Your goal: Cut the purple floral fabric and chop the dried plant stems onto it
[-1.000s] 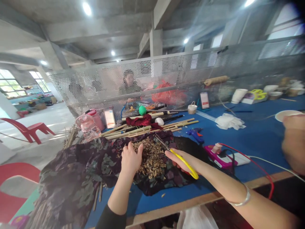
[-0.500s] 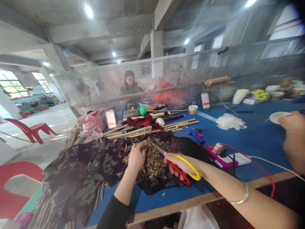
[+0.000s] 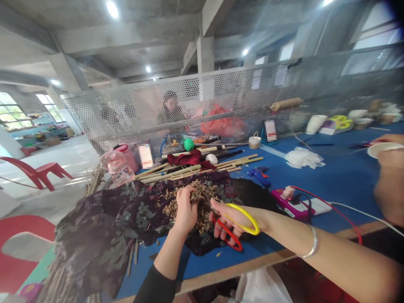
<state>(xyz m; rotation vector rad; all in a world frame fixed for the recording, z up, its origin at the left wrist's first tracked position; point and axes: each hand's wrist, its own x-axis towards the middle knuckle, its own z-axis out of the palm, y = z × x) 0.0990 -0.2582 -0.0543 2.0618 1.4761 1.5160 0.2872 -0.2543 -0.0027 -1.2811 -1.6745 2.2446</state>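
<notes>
My right hand (image 3: 232,219) is closed on scissors (image 3: 244,215) with one yellow and one red handle loop; their blades point left into a heap of dried plant pieces (image 3: 170,208). Across from it, my left hand (image 3: 186,208) pinches some brown dried plant stems beside the blades. The heap lies on a dark floral cloth (image 3: 142,210) spread over the blue table (image 3: 217,263). How far the blades are parted is hard to see among the dry pieces.
Bamboo sticks (image 3: 176,172), a maroon cloth (image 3: 189,158) and a green ball (image 3: 189,144) lie behind the heap. A blue glue gun (image 3: 260,176) and a pink power strip (image 3: 292,206) are to the right. Another person's hand (image 3: 391,164) holds a white bowl (image 3: 380,149).
My left hand has shifted slightly right, closer to the scissors. The scissor handles have spread apart, the red loop swinging down and left. The co-worker's bowl has moved a little right.
</notes>
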